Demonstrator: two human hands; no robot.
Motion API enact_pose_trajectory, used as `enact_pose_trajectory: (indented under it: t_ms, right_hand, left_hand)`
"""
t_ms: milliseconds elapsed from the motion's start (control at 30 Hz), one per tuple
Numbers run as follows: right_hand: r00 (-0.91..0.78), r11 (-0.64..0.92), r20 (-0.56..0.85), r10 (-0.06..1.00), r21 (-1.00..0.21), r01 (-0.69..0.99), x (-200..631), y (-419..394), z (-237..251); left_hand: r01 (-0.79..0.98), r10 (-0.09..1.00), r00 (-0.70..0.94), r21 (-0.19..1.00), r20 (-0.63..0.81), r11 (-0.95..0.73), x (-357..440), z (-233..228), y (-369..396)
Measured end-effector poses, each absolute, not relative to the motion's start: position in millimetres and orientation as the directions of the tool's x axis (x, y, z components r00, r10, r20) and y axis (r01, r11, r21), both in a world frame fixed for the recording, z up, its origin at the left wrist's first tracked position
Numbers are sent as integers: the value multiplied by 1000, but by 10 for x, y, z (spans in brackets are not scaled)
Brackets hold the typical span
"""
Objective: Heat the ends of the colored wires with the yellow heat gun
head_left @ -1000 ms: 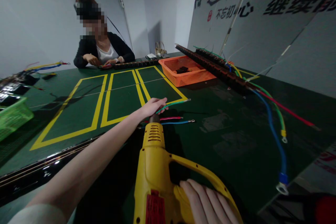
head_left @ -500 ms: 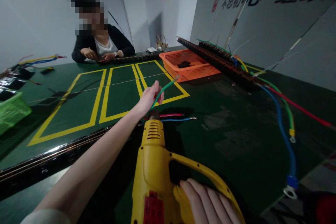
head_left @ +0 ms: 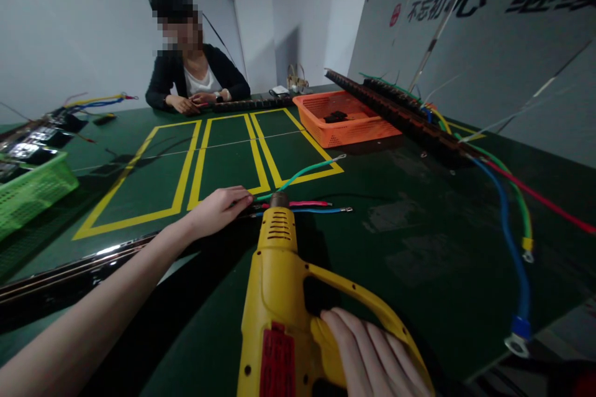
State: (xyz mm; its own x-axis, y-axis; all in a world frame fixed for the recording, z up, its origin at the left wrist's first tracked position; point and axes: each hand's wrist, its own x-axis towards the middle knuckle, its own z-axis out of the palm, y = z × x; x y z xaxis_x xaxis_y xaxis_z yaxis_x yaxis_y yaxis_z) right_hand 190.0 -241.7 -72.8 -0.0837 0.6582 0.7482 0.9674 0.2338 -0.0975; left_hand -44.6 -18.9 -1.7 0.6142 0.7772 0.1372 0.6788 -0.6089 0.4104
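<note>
The green wire (head_left: 305, 172) lies on the green table (head_left: 419, 229) now, curving from its bare tip near the yellow tape line back toward the nozzle of the heat gun (head_left: 279, 285); half a second ago I had it lifted off the surface between my fingers. My left hand (head_left: 218, 209) has dropped back to the table, fingers loosely curled, tips touching down where the 3 wires come together, though I cannot tell whether it pinches any of them. The red wire (head_left: 307, 203) and the blue wire (head_left: 321, 210) lie side by side just beyond the nozzle. My right hand (head_left: 367, 356) wraps the yellow handle, holding the gun aimed at the wire ends. Beyond, an orange basket (head_left: 347, 130) sits well apart, and a person (head_left: 195, 77) sits at the far edge.
</note>
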Motion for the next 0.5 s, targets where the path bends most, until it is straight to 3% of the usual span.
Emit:
enact_pose_trajectory:
  t_ms: [133, 300, 500]
  right_hand:
    - [-79, 273, 763, 642, -132, 953, 1930, -2397, -700]
    - [-302, 376, 684, 664, 43, 926, 2032, -2410, -552]
    - [-153, 351, 779, 608, -91, 932, 1995, -2418, -672]
  left_hand:
    - [645, 729, 663, 364, 172, -672, -417, -50, -162]
    - [609, 714, 682, 419, 157, -674, -431, -64, -110]
    - [622, 737, 666, 457, 116, -635, -440, -58, -106]
